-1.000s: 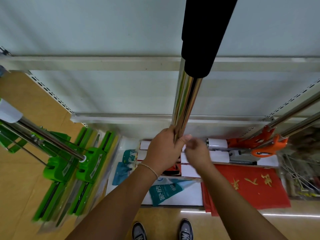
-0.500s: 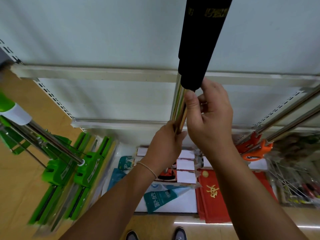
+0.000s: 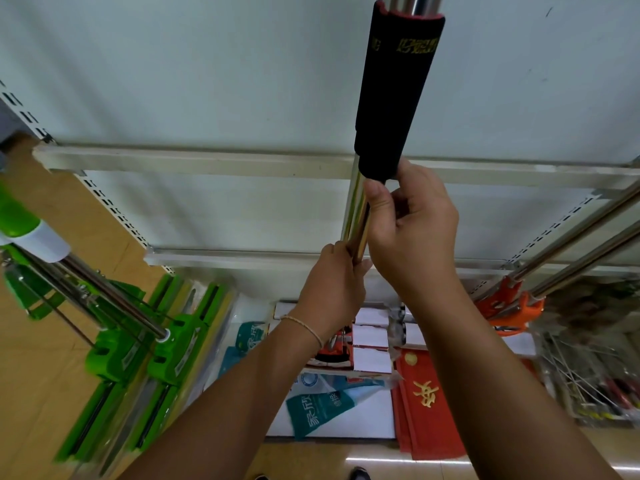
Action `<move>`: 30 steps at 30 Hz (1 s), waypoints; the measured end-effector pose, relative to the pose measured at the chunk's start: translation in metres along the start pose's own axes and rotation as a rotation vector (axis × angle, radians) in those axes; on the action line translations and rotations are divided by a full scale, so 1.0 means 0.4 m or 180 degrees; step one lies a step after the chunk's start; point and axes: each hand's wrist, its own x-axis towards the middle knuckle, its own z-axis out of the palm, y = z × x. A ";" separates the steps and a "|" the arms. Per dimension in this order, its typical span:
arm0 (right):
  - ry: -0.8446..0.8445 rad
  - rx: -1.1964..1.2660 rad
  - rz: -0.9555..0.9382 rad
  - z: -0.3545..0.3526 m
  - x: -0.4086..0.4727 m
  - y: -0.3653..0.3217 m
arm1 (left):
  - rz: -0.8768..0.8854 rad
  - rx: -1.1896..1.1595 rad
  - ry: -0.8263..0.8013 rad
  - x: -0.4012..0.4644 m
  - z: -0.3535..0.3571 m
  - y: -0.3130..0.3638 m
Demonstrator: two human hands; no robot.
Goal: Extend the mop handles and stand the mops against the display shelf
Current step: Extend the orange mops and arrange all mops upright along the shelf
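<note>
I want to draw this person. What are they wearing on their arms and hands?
Both arms are bare, with no sleeves showing and no gloves. The left hand has a thin, pale braided bracelet around its wrist. The right hand wears nothing.

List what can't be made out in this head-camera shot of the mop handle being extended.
- Mop handle: its top is cut off by the upper edge; its lower end and head are hidden behind the left hand and right hand.
- Foam grip: gold lettering too blurred to read.
- Green mops: motion-blurred, bases cut off at the lower left.
</note>
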 end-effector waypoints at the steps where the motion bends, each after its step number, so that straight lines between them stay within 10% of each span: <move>1: -0.0016 0.0026 0.0023 0.000 0.002 -0.001 | -0.0011 0.0024 -0.0030 0.005 0.002 -0.002; 30: -0.0736 0.0059 0.1652 -0.043 -0.170 -0.050 | 0.0193 0.0215 -0.0839 -0.124 -0.191 -0.017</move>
